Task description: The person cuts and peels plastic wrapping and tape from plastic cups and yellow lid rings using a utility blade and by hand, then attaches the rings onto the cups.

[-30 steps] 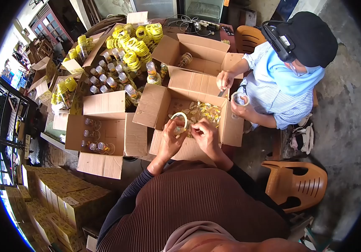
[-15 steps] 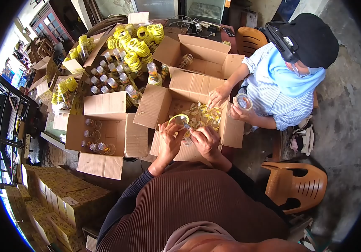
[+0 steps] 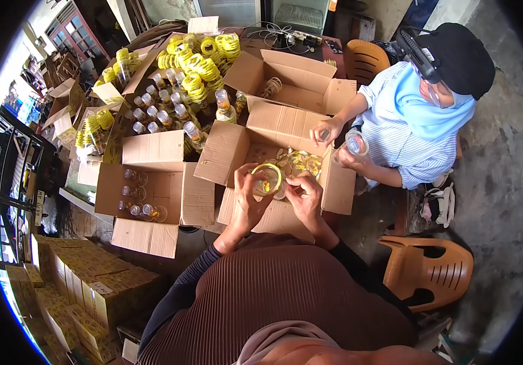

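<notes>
A clear plastic cup with a yellow rim (image 3: 267, 179) is in my left hand (image 3: 247, 198), its fingers and thumb wrapped round the side. Small yellow and orange bits show through the cup. My right hand (image 3: 305, 198) is just to its right, thumb and fingertips pinched together near the rim; what they hold, if anything, is too small to make out. Both hands are above the near side of an open cardboard box (image 3: 220, 155). In that box lies a heap of yellow and pale scraps (image 3: 302, 161).
Across the box a co-worker (image 3: 422, 125) holds another clear cup (image 3: 356, 143). To the left, a second open box (image 3: 167, 188) has several clear cups lying inside. Stacked yellow rings (image 3: 203, 67) and upright filled cups (image 3: 164, 117) stand behind. An orange chair (image 3: 428, 271) is at right.
The cup in my left hand has turned so its yellow-rimmed mouth faces me more. My right hand has shifted slightly right. The co-worker's free hand has lifted off the scraps.
</notes>
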A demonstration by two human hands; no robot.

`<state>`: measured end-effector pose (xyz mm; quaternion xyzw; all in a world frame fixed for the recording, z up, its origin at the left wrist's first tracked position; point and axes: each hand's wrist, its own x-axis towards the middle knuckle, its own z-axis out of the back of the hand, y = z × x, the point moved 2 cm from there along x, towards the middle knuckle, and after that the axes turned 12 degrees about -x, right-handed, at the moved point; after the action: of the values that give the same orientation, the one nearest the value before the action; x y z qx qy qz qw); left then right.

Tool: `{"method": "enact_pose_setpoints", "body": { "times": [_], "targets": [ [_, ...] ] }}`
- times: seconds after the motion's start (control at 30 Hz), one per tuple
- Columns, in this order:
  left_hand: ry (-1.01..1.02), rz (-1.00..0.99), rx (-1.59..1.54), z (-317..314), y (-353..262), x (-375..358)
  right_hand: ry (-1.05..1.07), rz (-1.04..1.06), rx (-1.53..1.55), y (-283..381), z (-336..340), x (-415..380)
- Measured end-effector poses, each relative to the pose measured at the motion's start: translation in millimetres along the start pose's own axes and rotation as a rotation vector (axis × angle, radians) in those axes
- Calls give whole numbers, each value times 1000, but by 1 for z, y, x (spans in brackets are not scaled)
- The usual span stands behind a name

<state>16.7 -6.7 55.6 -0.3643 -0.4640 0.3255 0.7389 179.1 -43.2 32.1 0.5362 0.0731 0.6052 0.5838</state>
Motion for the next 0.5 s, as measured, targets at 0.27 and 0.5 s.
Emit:
{"method": "enact_pose_setpoints", "body": {
  "times": [0.27,0.5],
  "targets": [
    [-34,38,-199,15,19,6,52,3,43,3,4,0],
    [38,217,-395,17,11,4,-60,40,-98,19,29,12]
  ]
}}
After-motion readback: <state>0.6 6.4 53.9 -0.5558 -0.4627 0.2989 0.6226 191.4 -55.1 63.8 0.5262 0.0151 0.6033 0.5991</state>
